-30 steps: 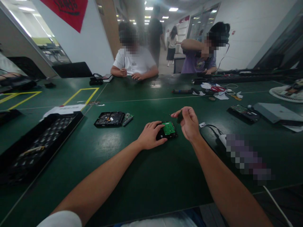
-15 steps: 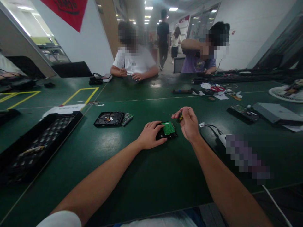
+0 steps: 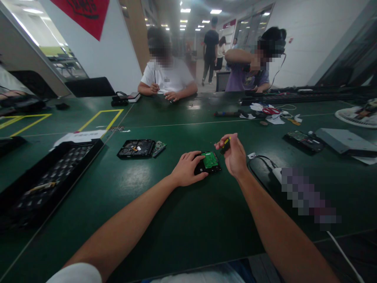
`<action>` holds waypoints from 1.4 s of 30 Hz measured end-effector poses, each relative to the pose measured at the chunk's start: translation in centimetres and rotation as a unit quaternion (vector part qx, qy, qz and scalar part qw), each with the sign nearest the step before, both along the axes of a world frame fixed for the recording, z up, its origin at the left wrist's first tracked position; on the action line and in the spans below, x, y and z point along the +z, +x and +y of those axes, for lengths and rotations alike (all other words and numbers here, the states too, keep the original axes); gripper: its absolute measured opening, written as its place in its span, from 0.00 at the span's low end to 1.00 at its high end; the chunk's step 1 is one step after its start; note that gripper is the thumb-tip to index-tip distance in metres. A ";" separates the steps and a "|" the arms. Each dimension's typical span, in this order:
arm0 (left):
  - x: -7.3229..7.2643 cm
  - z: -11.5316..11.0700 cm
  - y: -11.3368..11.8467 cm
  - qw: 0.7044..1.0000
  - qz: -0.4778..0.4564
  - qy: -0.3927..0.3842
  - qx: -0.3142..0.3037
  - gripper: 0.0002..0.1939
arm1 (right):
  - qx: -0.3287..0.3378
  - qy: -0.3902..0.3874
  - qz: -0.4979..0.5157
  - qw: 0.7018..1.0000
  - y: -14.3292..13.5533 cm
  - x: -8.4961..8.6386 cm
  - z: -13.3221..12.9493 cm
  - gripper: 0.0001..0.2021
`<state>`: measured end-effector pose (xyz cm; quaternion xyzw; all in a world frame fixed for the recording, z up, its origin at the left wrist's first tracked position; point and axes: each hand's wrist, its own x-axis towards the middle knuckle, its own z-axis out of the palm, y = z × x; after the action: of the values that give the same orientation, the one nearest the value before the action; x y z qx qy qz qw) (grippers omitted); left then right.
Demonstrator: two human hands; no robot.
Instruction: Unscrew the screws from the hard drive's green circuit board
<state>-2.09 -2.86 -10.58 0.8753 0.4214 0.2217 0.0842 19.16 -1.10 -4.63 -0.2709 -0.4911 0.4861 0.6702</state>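
On the green table, the black drive was lain upon by the left hand, its edges gripped between thumb and fingers, with the green circuit board facing up. A black-and-yellow tool was pinched in the curled fingers of the right hand, just beside the drive; whether the drive was touched by its tip could not be told.

Head-worn view, forward-down across green table
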 end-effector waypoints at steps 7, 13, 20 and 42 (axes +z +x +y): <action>0.1 -0.1 0.0 1.000 -0.002 0.001 -0.003 0.39 | -0.002 0.017 -0.017 1.000 0.0 0.3 -0.3 0.14; 0.0 0.0 -0.1 1.000 -0.005 -0.001 -0.004 0.39 | -0.003 0.008 -0.027 1.000 0.4 0.0 0.1 0.16; -0.1 0.0 0.0 1.000 -0.009 -0.003 -0.002 0.39 | 0.015 -0.019 0.022 0.999 0.2 0.1 0.1 0.19; 0.2 0.0 0.0 1.000 -0.008 -0.008 -0.002 0.39 | 0.022 -0.011 -0.009 1.000 0.0 0.5 -0.4 0.26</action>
<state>-2.12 -2.83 -10.42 0.8737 0.4205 0.2253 0.0952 19.12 -1.51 -4.13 -0.2718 -0.4971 0.5037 0.6521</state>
